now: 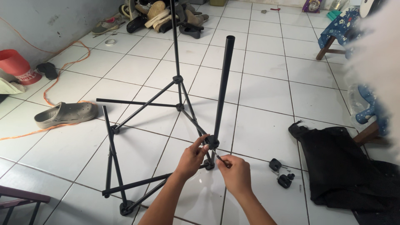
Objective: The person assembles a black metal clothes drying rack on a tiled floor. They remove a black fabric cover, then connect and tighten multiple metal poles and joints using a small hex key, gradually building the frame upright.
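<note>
A black metal stand [179, 79] with several tube legs rests on the white tiled floor. One black tube [223, 83] rises upright from a joint [211, 142] low in the frame. My left hand [192, 157] pinches that joint with thumb and fingers. Just below and to the right of it, my right hand [236, 173] holds a small thin tool [220, 159], its tip pointed at the joint.
Small black fittings [281, 171] lie on the tiles to the right, beside a black cloth bag [337, 166]. A grey clog [66, 113] and orange cable [62, 62] lie left, a red bucket [14, 64] far left, and several shoes [162, 16] at the back.
</note>
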